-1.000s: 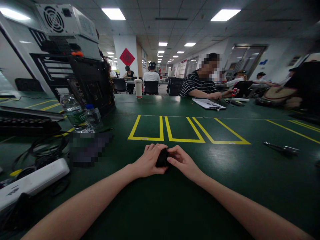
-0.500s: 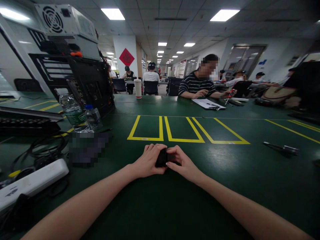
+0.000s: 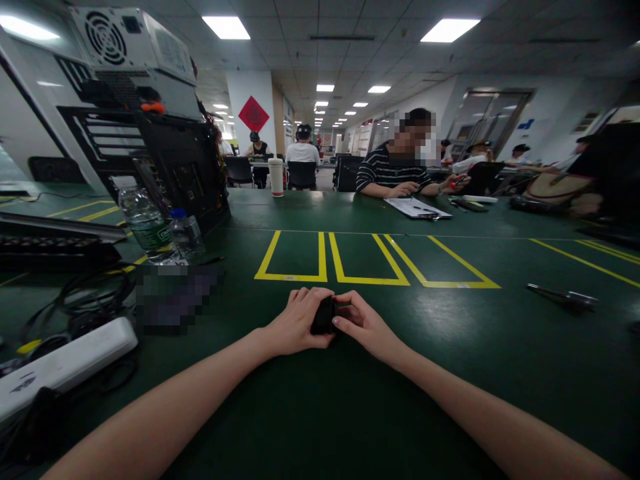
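Over the desk point(image 3: 320, 413), my left hand point(image 3: 295, 324) wraps around a small black object point(image 3: 323, 316), I think to steady it, while my right hand point(image 3: 369, 328) pinches its right end.

Green table point(image 3: 300, 413), white pillar point(image 3: 245, 83), black chairs point(image 3: 302, 175), gridded ceiling point(image 3: 345, 57), glowing panels point(image 3: 226, 28)

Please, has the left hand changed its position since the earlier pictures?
No, not visibly: the left hand, around the black object, stays just on the near side of the yellow tape.
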Available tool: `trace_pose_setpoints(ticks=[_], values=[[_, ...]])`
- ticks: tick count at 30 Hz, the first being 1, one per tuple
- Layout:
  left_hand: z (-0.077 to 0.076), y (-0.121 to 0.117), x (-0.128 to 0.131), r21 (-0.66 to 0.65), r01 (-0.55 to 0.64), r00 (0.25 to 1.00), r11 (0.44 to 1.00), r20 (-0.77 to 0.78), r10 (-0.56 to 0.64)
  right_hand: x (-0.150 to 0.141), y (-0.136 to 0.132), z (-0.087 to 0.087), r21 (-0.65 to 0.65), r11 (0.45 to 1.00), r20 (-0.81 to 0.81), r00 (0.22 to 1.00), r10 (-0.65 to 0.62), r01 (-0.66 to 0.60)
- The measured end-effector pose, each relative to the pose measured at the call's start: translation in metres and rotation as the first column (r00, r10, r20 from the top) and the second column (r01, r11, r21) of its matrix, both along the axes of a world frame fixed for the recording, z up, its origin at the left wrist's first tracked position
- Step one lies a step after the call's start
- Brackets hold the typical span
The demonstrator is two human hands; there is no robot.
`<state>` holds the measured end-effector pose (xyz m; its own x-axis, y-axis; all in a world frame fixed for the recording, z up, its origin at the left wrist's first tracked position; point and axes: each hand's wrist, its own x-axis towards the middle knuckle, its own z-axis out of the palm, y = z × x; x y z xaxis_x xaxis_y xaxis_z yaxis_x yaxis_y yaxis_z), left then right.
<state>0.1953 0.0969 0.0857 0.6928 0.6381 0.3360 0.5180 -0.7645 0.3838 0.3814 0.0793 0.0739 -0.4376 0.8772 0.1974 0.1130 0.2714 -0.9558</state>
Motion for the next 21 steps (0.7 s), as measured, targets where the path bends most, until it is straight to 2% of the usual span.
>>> trace_pose_setpoints(ticks=[10,16,21], values=[[-0.0038,0.0015,-0.0005,0.014,-0.009,1.0,1.0,0.004,0.009,0.0012,-0.0006,0.001,0.065,0.998,-0.011,1.0,0.0,0.001],[-0.0027,0.0008,0.0001,0.008,-0.023,1.0,1.0,-0.009,0.023,0.0001,-0.0014,0.0021,-0.005,1.0,0.014,1.0,-0.016,0.016],[-0.0003,0.0004,-0.0007,-0.009,-0.004,1.0,1.0,-0.006,0.004,-0.0001,-0.0019,0.0029,-0.011,1.0,0.028,0.999,-0.02,0.021]])
